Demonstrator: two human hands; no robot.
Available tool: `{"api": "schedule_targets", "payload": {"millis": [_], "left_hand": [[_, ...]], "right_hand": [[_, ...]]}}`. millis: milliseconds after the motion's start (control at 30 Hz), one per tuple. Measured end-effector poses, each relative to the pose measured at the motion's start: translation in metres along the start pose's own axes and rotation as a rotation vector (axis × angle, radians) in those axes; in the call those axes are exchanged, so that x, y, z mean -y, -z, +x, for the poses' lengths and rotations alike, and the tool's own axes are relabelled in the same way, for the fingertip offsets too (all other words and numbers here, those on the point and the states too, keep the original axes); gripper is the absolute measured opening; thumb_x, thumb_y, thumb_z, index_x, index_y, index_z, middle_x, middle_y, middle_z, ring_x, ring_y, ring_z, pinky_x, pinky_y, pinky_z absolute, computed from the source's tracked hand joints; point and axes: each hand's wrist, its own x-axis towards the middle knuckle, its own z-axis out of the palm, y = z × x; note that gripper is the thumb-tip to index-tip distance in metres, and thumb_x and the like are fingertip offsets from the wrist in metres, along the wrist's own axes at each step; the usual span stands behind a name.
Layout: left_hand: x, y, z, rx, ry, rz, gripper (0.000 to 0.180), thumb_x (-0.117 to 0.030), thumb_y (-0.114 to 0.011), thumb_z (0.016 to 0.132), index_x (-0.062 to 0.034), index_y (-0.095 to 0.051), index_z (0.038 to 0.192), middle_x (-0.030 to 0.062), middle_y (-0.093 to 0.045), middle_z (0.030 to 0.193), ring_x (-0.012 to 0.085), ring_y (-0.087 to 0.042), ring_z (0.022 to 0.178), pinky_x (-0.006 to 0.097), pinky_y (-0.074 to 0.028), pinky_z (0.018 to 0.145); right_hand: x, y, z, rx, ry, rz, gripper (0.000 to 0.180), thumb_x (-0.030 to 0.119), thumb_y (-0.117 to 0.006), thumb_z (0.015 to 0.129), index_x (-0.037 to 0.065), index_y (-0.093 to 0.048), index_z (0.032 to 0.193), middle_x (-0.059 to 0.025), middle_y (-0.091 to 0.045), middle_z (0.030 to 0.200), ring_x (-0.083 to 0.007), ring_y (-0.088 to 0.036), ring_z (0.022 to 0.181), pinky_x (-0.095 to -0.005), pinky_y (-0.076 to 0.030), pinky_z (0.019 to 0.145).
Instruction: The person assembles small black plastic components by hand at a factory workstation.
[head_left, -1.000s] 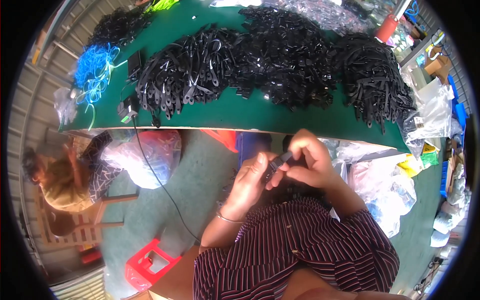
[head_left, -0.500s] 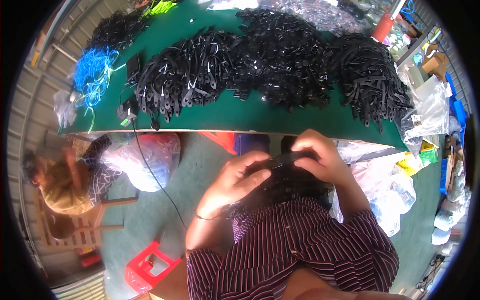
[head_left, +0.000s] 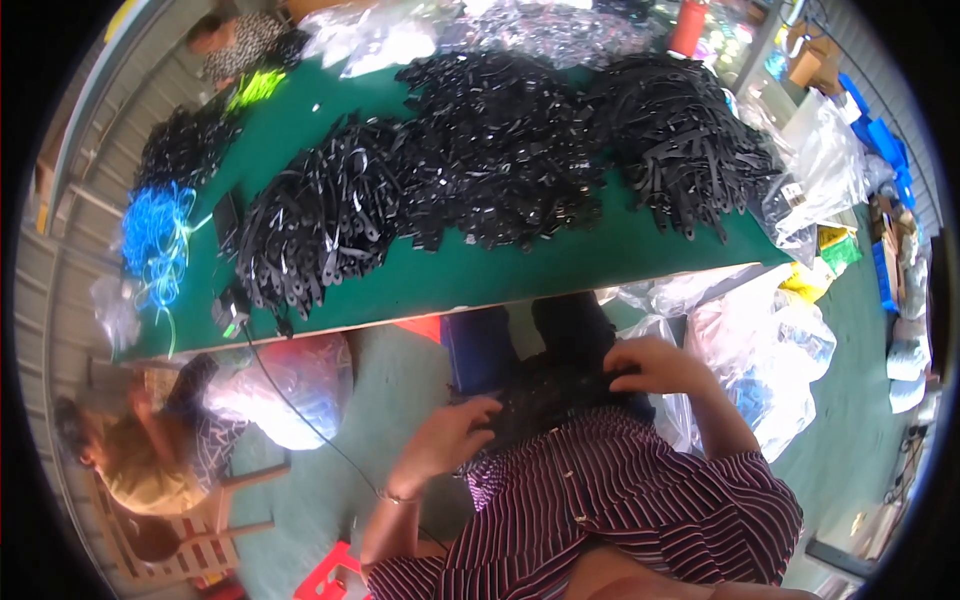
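My left hand (head_left: 450, 438) hangs over the left side of my lap, its thumb and fingers apart with nothing visible between them. To the right, my right hand (head_left: 655, 366) is held above the other side of my lap, fingers curved and parted from the thumb. Between them a dark, partly shiny mass of black pieces (head_left: 545, 395) lies on my lap; single pieces cannot be made out. On the green table (head_left: 440, 285) ahead are heaps of black straps with holed ends (head_left: 320, 220), small black parts (head_left: 500, 150) and more black straps (head_left: 690, 150).
Blue cords (head_left: 155, 235) and a cable with a small black box (head_left: 232, 308) lie at the table's left. Clear plastic bags (head_left: 760, 360) stand to the right. A person (head_left: 150, 460) sits at left; another person (head_left: 250, 50) is beyond the table. A red stool (head_left: 335, 575) stands behind left.
My hands have come apart and dropped toward my lap; the dark piece between them is no longer seen there. The view has shifted, showing more of the table's far side.
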Motion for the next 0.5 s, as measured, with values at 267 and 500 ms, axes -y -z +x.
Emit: {"api": "schedule_targets", "payload": {"millis": [267,500], "left_hand": [[0.033,-0.021,-0.018,0.006,0.131,0.041,0.033,-0.014,-0.062,0.075,-0.0076,-0.054,0.107,0.0137,-0.064,0.08,0.0312,-0.062,0.074,0.038,-0.048,0.064],[0.053,-0.039,-0.043,-0.168,0.217,0.081,0.037,-0.01,-0.064,0.073,-0.006,-0.053,0.109,0.0147,-0.063,0.078,0.03,-0.062,0.069,0.036,-0.047,0.06]], "right_hand": [[-0.04,-0.017,-0.024,0.055,-0.15,-0.064,0.025,0.024,-0.067,0.073,0.006,-0.059,0.089,-0.0124,-0.06,0.078,-0.0284,-0.06,0.074,-0.0346,-0.047,0.065],[-0.036,-0.015,-0.025,0.045,-0.137,-0.25,0.02,0.025,-0.062,0.076,0.006,-0.06,0.083,-0.0121,-0.058,0.081,-0.0299,-0.057,0.081,-0.0398,-0.045,0.071]]}}
